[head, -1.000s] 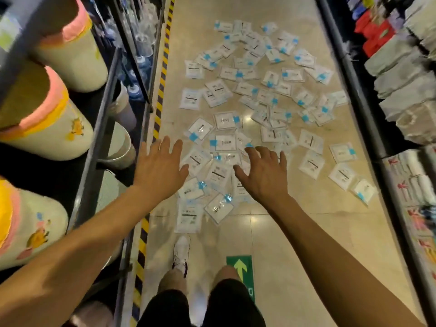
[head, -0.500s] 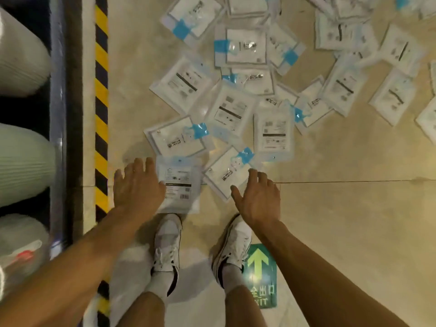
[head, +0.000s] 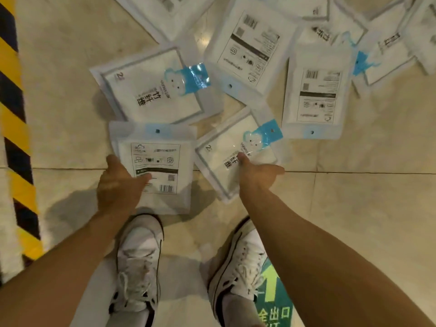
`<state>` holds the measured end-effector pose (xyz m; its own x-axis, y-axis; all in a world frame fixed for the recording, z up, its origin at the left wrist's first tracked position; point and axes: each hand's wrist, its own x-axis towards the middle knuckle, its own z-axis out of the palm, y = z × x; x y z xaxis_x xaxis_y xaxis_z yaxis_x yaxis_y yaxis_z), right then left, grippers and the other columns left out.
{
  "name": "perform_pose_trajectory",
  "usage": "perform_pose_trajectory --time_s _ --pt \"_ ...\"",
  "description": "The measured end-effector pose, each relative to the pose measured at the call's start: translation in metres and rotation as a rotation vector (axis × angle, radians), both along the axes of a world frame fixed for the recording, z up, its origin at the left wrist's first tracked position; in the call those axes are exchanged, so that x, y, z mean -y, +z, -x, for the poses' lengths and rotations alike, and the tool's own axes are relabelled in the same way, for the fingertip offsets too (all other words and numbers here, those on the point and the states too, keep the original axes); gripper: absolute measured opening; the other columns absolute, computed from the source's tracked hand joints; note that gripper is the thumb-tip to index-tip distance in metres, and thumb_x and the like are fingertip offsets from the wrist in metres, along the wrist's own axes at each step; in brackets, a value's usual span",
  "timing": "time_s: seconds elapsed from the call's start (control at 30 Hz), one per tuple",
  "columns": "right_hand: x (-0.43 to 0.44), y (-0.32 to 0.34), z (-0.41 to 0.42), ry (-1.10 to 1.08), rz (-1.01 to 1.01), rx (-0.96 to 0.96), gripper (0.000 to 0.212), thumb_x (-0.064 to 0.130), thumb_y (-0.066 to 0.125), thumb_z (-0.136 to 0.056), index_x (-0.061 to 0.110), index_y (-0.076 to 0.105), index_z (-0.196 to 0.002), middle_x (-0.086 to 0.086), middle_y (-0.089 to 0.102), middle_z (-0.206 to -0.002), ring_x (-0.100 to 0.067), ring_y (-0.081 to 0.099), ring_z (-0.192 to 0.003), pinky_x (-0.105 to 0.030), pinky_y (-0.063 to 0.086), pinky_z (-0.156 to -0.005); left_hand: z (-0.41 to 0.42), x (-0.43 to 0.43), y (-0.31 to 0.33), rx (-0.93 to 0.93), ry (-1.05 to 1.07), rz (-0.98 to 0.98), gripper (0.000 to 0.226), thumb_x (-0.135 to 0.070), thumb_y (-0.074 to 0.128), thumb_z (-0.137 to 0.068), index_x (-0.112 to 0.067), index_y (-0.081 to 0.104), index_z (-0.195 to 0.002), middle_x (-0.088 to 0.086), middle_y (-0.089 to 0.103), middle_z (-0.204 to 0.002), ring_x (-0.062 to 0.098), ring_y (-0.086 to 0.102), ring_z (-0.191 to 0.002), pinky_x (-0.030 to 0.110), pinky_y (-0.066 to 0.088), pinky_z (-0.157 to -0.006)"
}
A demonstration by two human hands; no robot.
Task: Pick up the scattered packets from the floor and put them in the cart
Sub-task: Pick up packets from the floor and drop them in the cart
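Crouched low within a second, the person pinched the nearest packet (head: 155, 161) in the left hand (head: 120, 185) as the flat right hand (head: 257, 173) touched a second packet (head: 226, 147) on the floor (head: 354, 208); collecting had begun, cart unseen.

packets (head: 316, 90): white, blue-tabbed, flat, overlapping on floor (head: 354, 208) | nearest packet (head: 165, 159): barcode label facing up

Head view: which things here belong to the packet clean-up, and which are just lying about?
Part of the job: scattered packets, among them the front-left packet at the left hand and the front-right packet at the right hand. No cart in view.
Just there: white shoes, striped floor tape, green arrow sticker, tiled floor.
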<state>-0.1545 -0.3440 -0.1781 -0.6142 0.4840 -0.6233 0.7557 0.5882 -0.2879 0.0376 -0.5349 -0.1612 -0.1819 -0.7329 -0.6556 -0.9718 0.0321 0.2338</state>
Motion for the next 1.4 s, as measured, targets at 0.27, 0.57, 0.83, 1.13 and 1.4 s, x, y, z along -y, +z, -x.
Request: perform_pose_trajectory --time_s 0.27,0.57,0.83,1.13,1.4 --pt "-0.025 0.149 -0.006 0.287 0.179 -0.037 0.039 0.018 0.068 -0.100 0.011 0.042 -0.128 0.005 0.063 -0.099 -0.020 0.068 -0.085 -0.042 0.062 -0.081 0.020 0.024 0.149 -0.337 0.068 -0.233 0.055 -0.007 0.077 -0.089 -0.015 0.055 -0.139 -0.006 0.063 -0.127 0.015 0.062 -0.111 0.020 0.054 -0.085" --pt "-0.062 0.481 0.084 0.433 0.504 -0.099 0.044 0.013 0.080 -0.090 0.018 0.058 -0.128 0.004 0.074 -0.110 -0.002 0.075 -0.087 -0.019 0.059 -0.066 0.116 0.069 0.475 -0.557 -0.017 -0.368 0.043 0.000 0.078 -0.085 -0.033 0.063 -0.108 -0.035 0.072 -0.086 -0.014 0.069 -0.084 0.013 0.057 -0.074" --pt "-0.119 0.799 0.151 0.374 0.726 -0.187 0.048 0.006 0.079 -0.089 0.016 0.063 -0.133 -0.009 0.078 -0.117 -0.032 0.076 -0.105 -0.042 0.064 -0.084 0.194 0.055 0.792 -0.706 -0.234 -0.461 0.044 -0.003 0.084 -0.078 -0.031 0.062 -0.104 -0.036 0.069 -0.073 -0.015 0.067 -0.071 0.006 0.050 -0.056" --pt "-0.240 1.019 0.076 0.111 0.751 -0.504 0.038 0.008 0.074 -0.092 0.012 0.063 -0.129 -0.015 0.078 -0.111 -0.039 0.076 -0.098 -0.045 0.063 -0.077 0.246 -0.035 1.014 -0.946 -0.632 -0.581 0.046 -0.004 0.078 -0.087 -0.029 0.063 -0.123 -0.023 0.077 -0.102 0.000 0.073 -0.095 0.013 0.057 -0.074" --pt "-0.395 1.119 -0.097 -0.280 0.622 -0.773 0.033 0.012 0.073 -0.094 0.022 0.062 -0.124 -0.011 0.080 -0.107 -0.033 0.078 -0.095 -0.045 0.065 -0.076 0.236 -0.229 1.101 -0.893 -0.970 -0.942 0.044 0.016 0.066 -0.086 -0.017 0.064 -0.114 0.000 0.080 -0.102 0.018 0.078 -0.090 0.023 0.061 -0.066"
